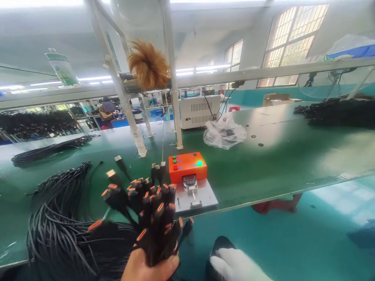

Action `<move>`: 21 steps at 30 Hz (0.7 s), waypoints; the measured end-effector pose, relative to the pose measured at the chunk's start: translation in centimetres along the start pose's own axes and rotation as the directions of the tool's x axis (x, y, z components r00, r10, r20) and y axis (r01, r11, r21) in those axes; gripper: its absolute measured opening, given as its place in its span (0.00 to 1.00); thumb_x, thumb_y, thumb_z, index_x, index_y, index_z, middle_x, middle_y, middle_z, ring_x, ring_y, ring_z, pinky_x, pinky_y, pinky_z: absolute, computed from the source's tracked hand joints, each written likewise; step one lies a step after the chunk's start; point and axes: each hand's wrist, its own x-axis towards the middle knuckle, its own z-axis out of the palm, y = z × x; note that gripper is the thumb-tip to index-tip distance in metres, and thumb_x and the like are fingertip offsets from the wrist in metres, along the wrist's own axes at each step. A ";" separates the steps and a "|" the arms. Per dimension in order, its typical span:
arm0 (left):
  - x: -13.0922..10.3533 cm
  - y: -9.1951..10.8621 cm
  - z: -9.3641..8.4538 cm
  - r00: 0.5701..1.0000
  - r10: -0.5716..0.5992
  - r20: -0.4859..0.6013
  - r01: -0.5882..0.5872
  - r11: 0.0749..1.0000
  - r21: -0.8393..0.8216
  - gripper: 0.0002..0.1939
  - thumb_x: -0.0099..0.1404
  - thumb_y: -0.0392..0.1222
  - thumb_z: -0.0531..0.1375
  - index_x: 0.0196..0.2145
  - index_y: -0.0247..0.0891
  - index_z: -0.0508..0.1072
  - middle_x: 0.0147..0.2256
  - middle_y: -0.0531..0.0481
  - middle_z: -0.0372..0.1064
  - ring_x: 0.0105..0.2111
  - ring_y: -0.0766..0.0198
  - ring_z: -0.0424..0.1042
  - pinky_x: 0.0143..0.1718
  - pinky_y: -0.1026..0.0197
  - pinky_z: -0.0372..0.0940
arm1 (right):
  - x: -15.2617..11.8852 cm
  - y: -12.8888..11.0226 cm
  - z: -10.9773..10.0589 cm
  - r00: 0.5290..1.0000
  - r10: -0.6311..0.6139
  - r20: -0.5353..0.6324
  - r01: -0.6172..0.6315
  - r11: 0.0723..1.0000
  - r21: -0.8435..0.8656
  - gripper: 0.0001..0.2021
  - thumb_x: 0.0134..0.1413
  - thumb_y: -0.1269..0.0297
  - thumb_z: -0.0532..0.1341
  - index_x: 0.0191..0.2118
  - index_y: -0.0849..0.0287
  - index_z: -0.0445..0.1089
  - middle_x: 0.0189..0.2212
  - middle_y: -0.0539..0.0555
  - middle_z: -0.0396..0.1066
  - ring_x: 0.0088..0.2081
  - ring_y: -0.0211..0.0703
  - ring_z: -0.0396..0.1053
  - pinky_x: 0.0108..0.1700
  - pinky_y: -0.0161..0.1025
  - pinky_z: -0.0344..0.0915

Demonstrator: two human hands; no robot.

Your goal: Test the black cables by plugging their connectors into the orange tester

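My left hand comes up from the bottom edge and grips a thick bundle of black cables. Their connector ends, capped in orange, fan out upward above my fist. The cable tails hang down to the left into a loose black heap on the green bench. Just right of the bundle stands an orange test box with a lit green lamp, on a grey metal base plate with a small round gauge. My right hand is out of view.
More black cable bundles lie at far left and far right. A white ventilated unit, a crumpled plastic bag and white frame posts stand behind. The bench edge drops to a teal floor. A black-and-white object shows below.
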 end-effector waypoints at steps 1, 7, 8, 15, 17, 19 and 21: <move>0.0 0.1 0.2 1.000 0.021 0.015 -0.022 1.000 0.023 0.18 0.39 0.38 0.72 0.31 0.39 0.77 0.26 0.49 0.71 0.26 0.56 0.69 0.29 0.55 0.65 | -0.1 -0.3 -0.9 0.989 0.019 -0.144 -0.047 0.980 -0.196 0.12 0.39 0.53 0.65 0.19 0.57 0.70 0.25 0.64 0.72 0.32 0.61 0.70 0.41 0.56 0.60; -0.3 0.5 1.4 0.998 0.032 0.053 -0.042 0.977 0.210 0.08 0.41 0.35 0.68 0.24 0.37 0.78 0.21 0.52 0.67 0.23 0.59 0.65 0.25 0.60 0.60 | -2.9 -9.0 -1.6 0.882 -0.460 -0.101 0.471 0.860 0.195 0.19 0.51 0.53 0.60 0.49 0.50 0.72 0.50 0.57 0.70 0.52 0.56 0.66 0.54 0.48 0.60; -0.4 0.4 1.5 0.999 0.032 0.036 -0.039 0.977 0.208 0.09 0.40 0.34 0.68 0.25 0.38 0.78 0.22 0.51 0.69 0.25 0.57 0.66 0.27 0.59 0.61 | -3.4 -10.4 -1.0 0.873 -0.481 -0.078 0.480 0.821 0.309 0.17 0.51 0.54 0.60 0.47 0.51 0.73 0.49 0.55 0.71 0.51 0.54 0.66 0.54 0.45 0.61; -0.8 0.5 1.8 0.989 0.125 -0.075 -0.126 0.992 -0.017 0.12 0.46 0.40 0.69 0.30 0.39 0.74 0.22 0.53 0.69 0.25 0.61 0.65 0.29 0.61 0.61 | -1.0 -8.7 2.8 0.995 -0.094 -0.039 0.083 0.521 0.850 0.17 0.48 0.48 0.62 0.27 0.59 0.67 0.14 0.45 0.61 0.21 0.40 0.65 0.30 0.39 0.63; -0.8 0.8 1.9 0.990 0.122 -0.068 -0.127 0.989 -0.080 0.13 0.47 0.40 0.69 0.31 0.40 0.72 0.22 0.54 0.69 0.25 0.63 0.65 0.28 0.62 0.60 | 0.6 -6.9 3.1 0.999 -0.050 0.005 0.022 0.523 0.852 0.17 0.45 0.49 0.64 0.27 0.60 0.66 0.12 0.42 0.56 0.16 0.36 0.61 0.26 0.37 0.60; -0.8 1.0 2.1 0.993 0.097 -0.064 -0.103 0.991 -0.085 0.13 0.48 0.39 0.69 0.32 0.40 0.73 0.23 0.54 0.69 0.25 0.62 0.65 0.29 0.62 0.61 | 1.7 -6.0 3.0 0.998 -0.053 0.020 0.015 0.582 0.813 0.15 0.45 0.52 0.63 0.27 0.61 0.66 0.11 0.42 0.58 0.15 0.37 0.62 0.26 0.37 0.60; -0.8 1.1 2.3 0.995 0.081 -0.066 -0.085 0.995 -0.059 0.12 0.48 0.39 0.69 0.31 0.39 0.74 0.23 0.52 0.69 0.25 0.61 0.65 0.28 0.60 0.61 | 2.4 -6.1 2.8 0.996 -0.087 0.024 0.039 0.652 0.757 0.13 0.47 0.55 0.60 0.29 0.61 0.66 0.11 0.44 0.61 0.17 0.39 0.65 0.26 0.38 0.61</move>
